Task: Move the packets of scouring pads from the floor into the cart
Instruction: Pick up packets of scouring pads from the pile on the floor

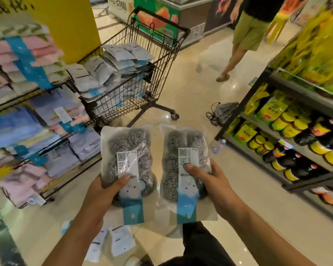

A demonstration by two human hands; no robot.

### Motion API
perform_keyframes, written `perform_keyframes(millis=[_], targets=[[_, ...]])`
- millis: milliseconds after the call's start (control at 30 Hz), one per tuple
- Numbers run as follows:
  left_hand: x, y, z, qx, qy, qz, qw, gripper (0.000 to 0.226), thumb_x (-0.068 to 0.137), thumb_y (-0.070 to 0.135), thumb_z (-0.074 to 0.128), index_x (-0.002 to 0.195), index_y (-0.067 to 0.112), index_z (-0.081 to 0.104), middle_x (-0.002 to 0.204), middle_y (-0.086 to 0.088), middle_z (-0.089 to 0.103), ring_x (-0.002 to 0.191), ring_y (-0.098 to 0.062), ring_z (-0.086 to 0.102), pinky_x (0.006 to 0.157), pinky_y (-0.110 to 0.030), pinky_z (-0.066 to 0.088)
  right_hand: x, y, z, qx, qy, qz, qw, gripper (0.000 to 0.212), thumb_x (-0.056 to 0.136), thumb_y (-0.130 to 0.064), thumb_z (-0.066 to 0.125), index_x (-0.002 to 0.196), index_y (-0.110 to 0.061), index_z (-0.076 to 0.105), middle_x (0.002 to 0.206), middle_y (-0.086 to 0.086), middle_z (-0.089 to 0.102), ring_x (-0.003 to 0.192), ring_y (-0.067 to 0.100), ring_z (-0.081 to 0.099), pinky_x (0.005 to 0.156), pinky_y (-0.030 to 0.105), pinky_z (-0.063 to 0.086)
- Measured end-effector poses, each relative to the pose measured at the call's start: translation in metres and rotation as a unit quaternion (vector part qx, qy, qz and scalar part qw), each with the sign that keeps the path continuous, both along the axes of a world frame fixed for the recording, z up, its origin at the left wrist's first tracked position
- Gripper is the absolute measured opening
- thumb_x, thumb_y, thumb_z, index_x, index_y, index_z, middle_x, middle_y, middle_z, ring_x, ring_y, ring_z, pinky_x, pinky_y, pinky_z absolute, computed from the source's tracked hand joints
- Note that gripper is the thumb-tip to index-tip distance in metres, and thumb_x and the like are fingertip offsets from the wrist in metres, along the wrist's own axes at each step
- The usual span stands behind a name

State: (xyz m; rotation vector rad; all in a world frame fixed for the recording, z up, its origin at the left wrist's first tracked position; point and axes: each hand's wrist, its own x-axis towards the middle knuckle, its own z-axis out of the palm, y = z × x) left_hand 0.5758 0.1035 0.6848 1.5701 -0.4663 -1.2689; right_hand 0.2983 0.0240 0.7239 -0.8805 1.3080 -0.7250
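I hold two clear packets of steel scouring pads side by side in front of me. My left hand [102, 196] grips the left packet [128, 150] at its lower edge, thumb on the white and blue label. My right hand [210, 181] grips the right packet [183, 150] the same way. The wire shopping cart [158, 73] stands ahead, slightly left, piled with several packets [121, 60]. More packets [115, 242] lie on the floor below my hands.
A wire rack of folded cloths [37, 120] lines the left side. A shelf of yellow and dark bottles [296, 139] runs along the right. A person in green shorts [244, 37] stands beyond the cart. A grey bag with black cords [221, 112] lies on the floor.
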Motion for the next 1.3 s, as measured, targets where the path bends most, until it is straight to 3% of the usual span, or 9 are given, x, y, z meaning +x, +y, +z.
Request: perform_keyframes(millis=[100,233,433,600,733,833,967,1133,1300], targets=[[-0.026,-0.039,-0.005,0.005,-0.002,0.001,1.0,0.071,0.057,0.037,0.099,0.12,0.019,0.073,0.107,-0.005,0.082,0.101,-0.029,0.078,0.094,-0.05,0.06,-0.025,-0.038,-0.005,0.008,0.001,0.004,1.0,0.046,0.089,-0.03,0.081,0.13,-0.026,0.061,0.112,0.001,0.082,0.099,0.025,0.08,0.095,0.056,0.062],[-0.071,-0.092,-0.013,0.018,-0.016,0.023,0.999,0.039,0.082,0.015,0.084,0.119,0.02,0.072,0.109,-0.002,0.082,0.104,-0.027,0.076,0.096,-0.05,0.059,-0.068,-0.098,-0.011,0.016,-0.012,0.01,1.0,0.046,0.088,-0.024,0.081,0.13,-0.023,0.062,0.113,0.002,0.082,0.1,0.026,0.08,0.094,0.051,0.063],[-0.135,-0.159,-0.009,0.038,-0.015,0.049,0.998,0.034,0.085,0.012,0.082,0.118,0.018,0.071,0.105,0.0,0.082,0.099,-0.023,0.078,0.079,-0.037,0.061,-0.128,-0.175,-0.012,0.021,-0.006,0.027,0.999,0.056,0.071,-0.04,0.084,0.122,-0.033,0.064,0.111,-0.003,0.082,0.097,0.02,0.08,0.096,0.049,0.062],[-0.152,-0.201,-0.001,0.059,-0.034,0.06,0.996,0.035,0.085,0.016,0.083,0.118,0.018,0.072,0.104,0.001,0.083,0.099,-0.021,0.078,0.079,-0.035,0.06,-0.141,-0.229,-0.02,0.042,-0.011,0.04,0.998,0.048,0.081,-0.036,0.082,0.125,-0.032,0.064,0.11,-0.001,0.082,0.099,0.024,0.079,0.096,0.051,0.062],[-0.146,-0.235,0.0,0.066,-0.028,0.074,0.995,0.039,0.085,0.015,0.082,0.123,0.018,0.071,0.109,0.0,0.082,0.104,-0.021,0.077,0.084,-0.037,0.06,-0.133,-0.272,-0.026,0.058,-0.004,0.059,0.997,0.062,0.073,-0.044,0.082,0.13,-0.03,0.062,0.113,0.002,0.081,0.1,0.027,0.079,0.09,0.05,0.064],[-0.136,-0.264,-0.002,0.074,-0.017,0.091,0.993,0.036,0.086,0.013,0.081,0.121,0.018,0.072,0.108,-0.001,0.082,0.103,-0.024,0.078,0.092,-0.043,0.059,-0.12,-0.308,-0.028,0.056,0.001,0.068,0.996,0.046,0.081,-0.036,0.082,0.122,-0.034,0.063,0.111,0.002,0.081,0.095,0.025,0.079,0.071,0.037,0.063],[-0.115,-0.311,-0.006,0.074,-0.015,0.112,0.991,0.032,0.085,0.014,0.082,0.115,0.019,0.074,0.103,0.001,0.083,0.098,-0.021,0.079,0.086,-0.041,0.06,-0.09,-0.365,-0.026,0.062,-0.004,0.077,0.995,0.041,0.081,-0.029,0.082,0.117,-0.032,0.063,0.104,0.003,0.082,0.085,0.023,0.08,0.061,0.031,0.06],[-0.066,-0.375,-0.006,0.056,-0.005,0.142,0.988,0.029,0.087,0.013,0.08,0.114,0.021,0.074,0.103,0.004,0.083,0.094,-0.015,0.079,0.082,-0.035,0.058,-0.026,-0.441,-0.023,0.07,0.006,0.113,0.991,0.057,0.067,-0.037,0.083,0.119,-0.029,0.062,0.107,0.007,0.082,0.093,0.03,0.079,0.07,0.041,0.062],[-0.011,-0.429,0.009,0.048,-0.002,0.15,0.987,0.031,0.089,0.012,0.079,0.118,0.02,0.074,0.107,0.001,0.082,0.1,-0.018,0.078,0.082,-0.034,0.058,0.035,-0.504,-0.013,0.06,0.009,0.141,0.988,0.038,0.082,-0.028,0.082,0.115,-0.031,0.064,0.104,0.005,0.082,0.092,0.03,0.079,0.07,0.041,0.061]])
